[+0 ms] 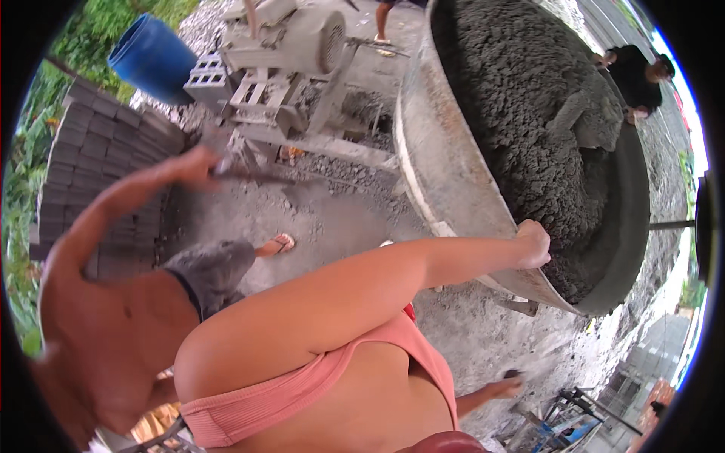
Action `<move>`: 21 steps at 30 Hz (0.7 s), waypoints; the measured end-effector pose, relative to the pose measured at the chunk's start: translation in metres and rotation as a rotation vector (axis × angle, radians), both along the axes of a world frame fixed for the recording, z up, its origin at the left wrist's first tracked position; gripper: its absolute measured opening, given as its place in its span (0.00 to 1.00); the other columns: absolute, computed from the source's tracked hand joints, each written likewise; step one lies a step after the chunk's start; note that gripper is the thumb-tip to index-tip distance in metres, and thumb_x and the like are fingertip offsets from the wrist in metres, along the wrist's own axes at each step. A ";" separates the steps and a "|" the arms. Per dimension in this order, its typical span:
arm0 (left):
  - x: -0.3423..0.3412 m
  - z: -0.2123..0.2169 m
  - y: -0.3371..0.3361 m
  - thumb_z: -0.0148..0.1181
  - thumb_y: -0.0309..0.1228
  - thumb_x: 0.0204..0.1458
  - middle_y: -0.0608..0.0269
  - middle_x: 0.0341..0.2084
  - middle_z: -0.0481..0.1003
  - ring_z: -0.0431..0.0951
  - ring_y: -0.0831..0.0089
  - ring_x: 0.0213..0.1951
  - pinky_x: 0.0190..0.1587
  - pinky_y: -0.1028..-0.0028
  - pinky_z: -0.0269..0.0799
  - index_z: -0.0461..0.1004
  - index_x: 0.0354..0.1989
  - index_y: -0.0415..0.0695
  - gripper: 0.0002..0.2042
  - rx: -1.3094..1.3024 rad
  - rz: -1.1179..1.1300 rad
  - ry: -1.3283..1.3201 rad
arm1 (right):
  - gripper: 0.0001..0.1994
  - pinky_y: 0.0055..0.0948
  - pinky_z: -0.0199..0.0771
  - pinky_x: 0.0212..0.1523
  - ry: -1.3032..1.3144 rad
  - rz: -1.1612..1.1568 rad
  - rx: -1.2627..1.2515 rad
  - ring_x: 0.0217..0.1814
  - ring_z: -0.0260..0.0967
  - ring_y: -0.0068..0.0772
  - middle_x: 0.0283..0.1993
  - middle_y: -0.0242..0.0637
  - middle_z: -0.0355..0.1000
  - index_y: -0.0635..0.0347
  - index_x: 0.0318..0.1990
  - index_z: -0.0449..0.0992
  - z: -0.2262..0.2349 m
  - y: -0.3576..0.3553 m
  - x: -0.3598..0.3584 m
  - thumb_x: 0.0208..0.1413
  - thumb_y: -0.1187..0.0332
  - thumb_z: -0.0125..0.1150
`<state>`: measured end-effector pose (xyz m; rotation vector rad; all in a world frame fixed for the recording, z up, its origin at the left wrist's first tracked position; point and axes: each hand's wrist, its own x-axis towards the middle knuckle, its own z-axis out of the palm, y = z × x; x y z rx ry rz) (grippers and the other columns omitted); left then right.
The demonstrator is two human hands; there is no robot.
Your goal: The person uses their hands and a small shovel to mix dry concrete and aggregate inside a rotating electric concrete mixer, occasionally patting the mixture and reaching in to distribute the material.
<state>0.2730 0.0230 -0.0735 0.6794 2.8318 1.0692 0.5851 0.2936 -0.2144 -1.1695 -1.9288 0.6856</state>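
My left hand [533, 243] is closed over the near rim of a large round metal mixing pan [445, 143], with the arm stretched across from the left. Wet grey concrete mix [521, 98] is heaped inside the pan. A cement-coated blade or paddle [600, 124] is half sunk in the mix toward the far side. Lower right, my right hand [504, 388] hangs away from the pan, beside my pink top [302, 389]. Its fingers look curled against a small dark thing that is too blurred to name.
A shirtless co-worker [113, 332] at left swings a blurred tool [253, 175]. Behind are stacked grey blocks [98, 143], a blue barrel [151, 60] and a dusty motor [302, 41] on a frame. Another person [638, 79] in black stands beyond the pan. Rubble covers the ground.
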 end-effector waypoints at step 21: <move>-0.109 0.065 -0.253 0.58 0.33 0.48 0.54 0.45 0.74 0.73 0.63 0.51 0.54 0.67 0.68 0.73 0.49 0.39 0.20 0.337 -0.178 0.037 | 0.10 0.32 0.73 0.46 0.043 1.025 0.016 0.43 0.75 0.39 0.42 0.45 0.76 0.64 0.41 0.78 0.171 -0.248 -0.393 0.50 0.75 0.63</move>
